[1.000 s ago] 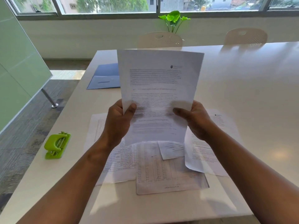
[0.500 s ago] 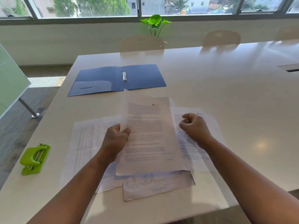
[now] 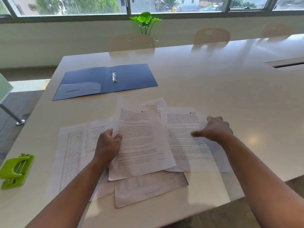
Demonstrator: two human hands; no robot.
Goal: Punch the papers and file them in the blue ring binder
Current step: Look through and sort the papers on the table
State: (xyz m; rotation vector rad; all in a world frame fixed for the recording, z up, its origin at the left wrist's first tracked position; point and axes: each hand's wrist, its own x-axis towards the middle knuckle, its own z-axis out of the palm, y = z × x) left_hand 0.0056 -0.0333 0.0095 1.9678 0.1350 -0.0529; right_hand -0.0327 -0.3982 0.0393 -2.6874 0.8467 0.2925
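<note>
The blue ring binder (image 3: 131,76) lies open and flat on the far left of the table, its metal rings (image 3: 113,76) in the middle. Several printed papers are spread in front of me. My left hand (image 3: 108,145) grips the left edge of a text sheet (image 3: 141,139) that rests tilted on the pile. My right hand (image 3: 215,130) is at the right edge of a second text sheet (image 3: 182,145), thumb lying on top and fingers curled at its edge. A lined table sheet (image 3: 79,145) lies at the left. The green hole punch (image 3: 15,170) sits near the table's left edge.
Another sheet (image 3: 148,190) pokes out under the pile toward the near edge of the white table (image 3: 230,83). Pale chairs (image 3: 131,41) and a green plant (image 3: 145,20) stand behind the table. A cable slot (image 3: 287,64) is at far right.
The sheet held upright in both hands has come down onto the pile. My right hand let go of it and moved right to the second text sheet. My left hand still holds it.
</note>
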